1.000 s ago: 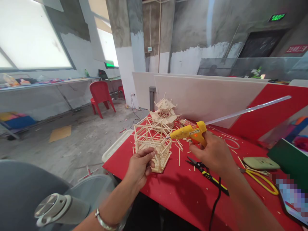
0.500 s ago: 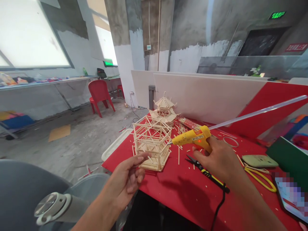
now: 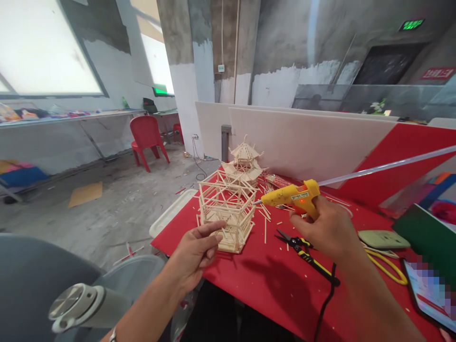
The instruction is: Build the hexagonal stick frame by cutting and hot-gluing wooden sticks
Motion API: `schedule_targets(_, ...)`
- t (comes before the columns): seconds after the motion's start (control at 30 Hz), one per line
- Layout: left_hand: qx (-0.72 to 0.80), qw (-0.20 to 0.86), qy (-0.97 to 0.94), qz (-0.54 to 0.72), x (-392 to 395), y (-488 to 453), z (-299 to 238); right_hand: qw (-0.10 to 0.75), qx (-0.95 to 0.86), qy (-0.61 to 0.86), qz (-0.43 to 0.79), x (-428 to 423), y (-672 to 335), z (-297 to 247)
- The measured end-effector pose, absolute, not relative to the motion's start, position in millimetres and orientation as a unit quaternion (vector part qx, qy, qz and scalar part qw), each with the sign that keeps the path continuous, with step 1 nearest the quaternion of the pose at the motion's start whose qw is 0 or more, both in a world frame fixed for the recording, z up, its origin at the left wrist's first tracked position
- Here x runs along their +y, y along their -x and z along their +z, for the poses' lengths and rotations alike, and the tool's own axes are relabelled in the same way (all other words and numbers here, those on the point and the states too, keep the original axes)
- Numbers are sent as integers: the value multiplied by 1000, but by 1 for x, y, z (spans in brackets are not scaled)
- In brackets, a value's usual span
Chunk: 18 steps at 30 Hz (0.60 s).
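My right hand (image 3: 331, 225) is wrapped round the handle of a yellow hot glue gun (image 3: 290, 195), a clear glue stick (image 3: 392, 166) jutting from its back and a red light glowing on its side. The gun's nozzle points left, close to the right upper edge of an open hexagonal frame (image 3: 228, 204) built of thin wooden sticks. In front of that frame, my left hand (image 3: 197, 251) has thumb and index finger pinched on what looks like a short wooden stick (image 3: 223, 232), partly hidden by the fingers. A finished-looking tiered stick pagoda roof (image 3: 245, 161) stands behind.
Black-and-yellow pliers (image 3: 306, 256) lie on the red table (image 3: 256, 280) beneath my right hand, with a dark cord beside them. Loose sticks lie behind the gun. A green case (image 3: 384, 239), yellow-handled scissors (image 3: 386, 268) and a phone (image 3: 432, 294) are at right. A bottle (image 3: 85, 304) stands lower left.
The glue gun has moved slightly right and up, its nozzle drawing off the stick frame. My left hand has shifted a little right and up, still pinching.
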State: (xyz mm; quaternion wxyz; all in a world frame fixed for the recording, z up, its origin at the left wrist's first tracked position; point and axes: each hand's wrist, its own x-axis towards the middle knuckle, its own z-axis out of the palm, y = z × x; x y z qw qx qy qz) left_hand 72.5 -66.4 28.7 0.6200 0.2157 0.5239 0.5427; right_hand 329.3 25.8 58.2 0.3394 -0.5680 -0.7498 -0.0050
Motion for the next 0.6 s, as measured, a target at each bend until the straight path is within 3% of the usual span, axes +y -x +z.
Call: schedule_targets(0.6, 476, 651, -246, 537, -40, -79, 34, 312, -746, 587, 38, 29, -323, 58)
